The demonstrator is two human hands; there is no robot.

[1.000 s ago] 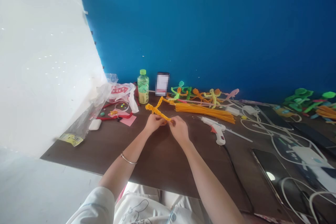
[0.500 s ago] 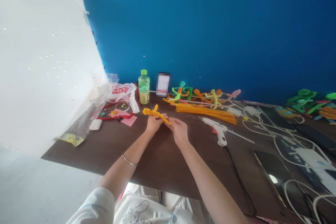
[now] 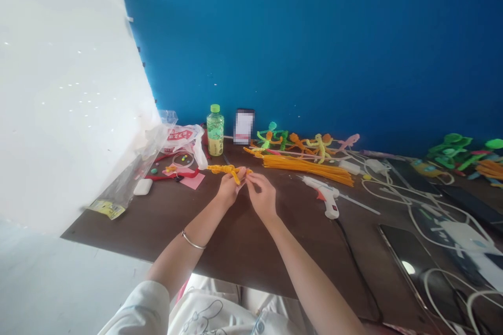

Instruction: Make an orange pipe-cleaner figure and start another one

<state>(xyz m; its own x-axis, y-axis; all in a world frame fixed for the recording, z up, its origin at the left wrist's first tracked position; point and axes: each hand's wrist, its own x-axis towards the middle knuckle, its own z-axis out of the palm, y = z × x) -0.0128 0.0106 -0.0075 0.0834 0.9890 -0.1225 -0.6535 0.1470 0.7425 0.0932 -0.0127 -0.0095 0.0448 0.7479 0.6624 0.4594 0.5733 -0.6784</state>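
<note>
A yellow-orange pipe-cleaner figure (image 3: 223, 169) is held above the dark table, its one end pointing left and a short limb hanging down. My left hand (image 3: 228, 188) is closed around its right part. The fingertips of my right hand (image 3: 260, 193) pinch the figure's right end, close against the left fingers. Fingers hide part of that end. Behind and to the right of my hands lies a bundle of orange pipe cleaners (image 3: 308, 168).
A green-capped bottle (image 3: 215, 133) and a propped phone (image 3: 244, 126) stand at the back. Colourful pipe-cleaner figures (image 3: 322, 146) lie behind the bundle. A white glue gun (image 3: 324, 193), a phone (image 3: 408, 261) and cables are right; red-handled pliers (image 3: 184, 174) and a white case (image 3: 143, 187) left.
The figure has turned and shifted slightly left, with a limb now pointing down. My right hand has moved a little left, and its fingers have closed in beside my left hand.
</note>
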